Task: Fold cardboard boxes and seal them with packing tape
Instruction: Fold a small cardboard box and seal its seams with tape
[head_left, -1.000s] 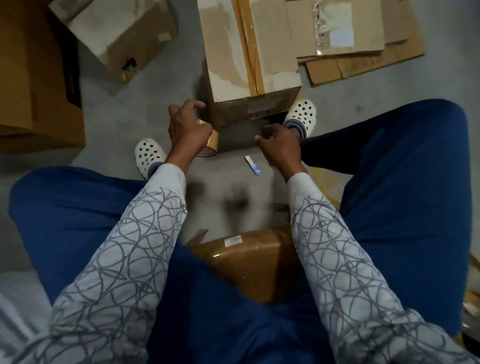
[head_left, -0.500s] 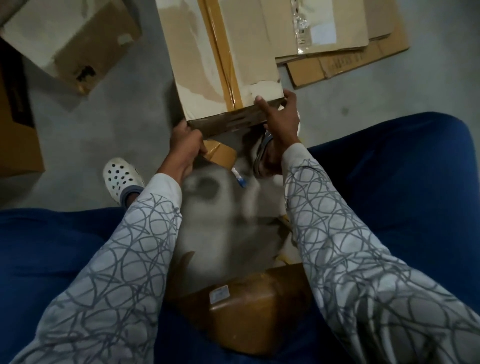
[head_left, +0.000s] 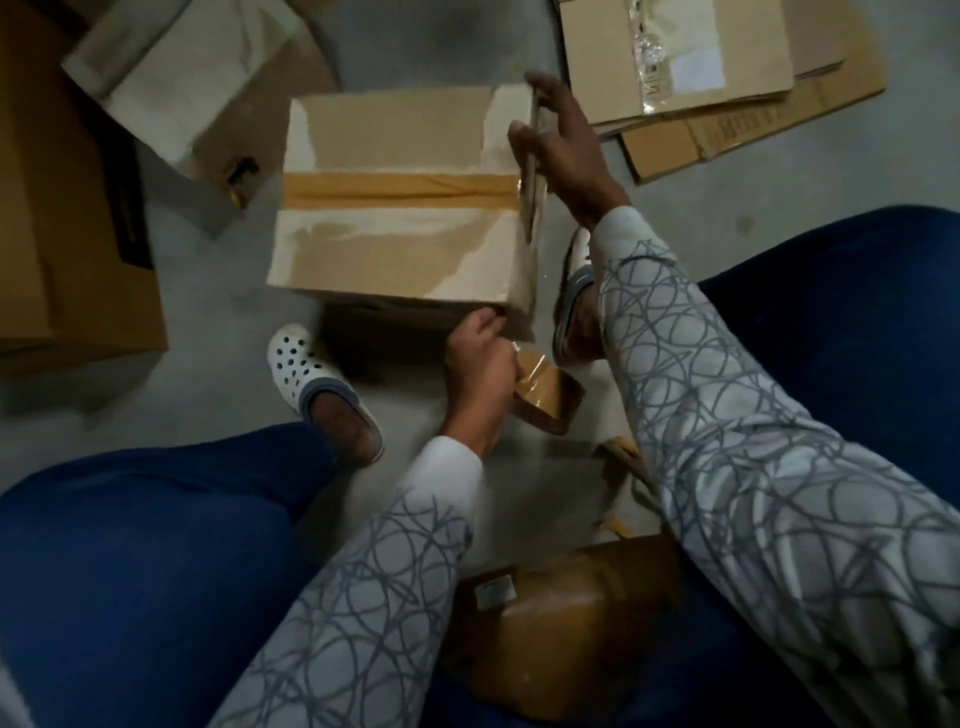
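A closed cardboard box (head_left: 400, 228) stands on the concrete floor between my feet, with a brown tape strip running left to right across its top. My right hand (head_left: 561, 150) grips the box's right edge, fingers over the top and thumb on the side. My left hand (head_left: 480, 369) is at the box's near right corner and holds a roll of brown packing tape (head_left: 545, 397) just beside the corner; how its fingers lie on the roll is partly hidden.
Flattened cardboard sheets (head_left: 727, 78) lie at the back right. A tall brown carton (head_left: 67, 218) stands at the left, with another torn box (head_left: 192, 88) behind it. A tape-wrapped parcel (head_left: 566, 623) sits under me between my legs. My white clogs (head_left: 311, 384) flank the box.
The box has been turned a quarter, so its tape strip now runs sideways. My right hand rose from the near edge to the box's right edge; my left stayed low with the tape roll.
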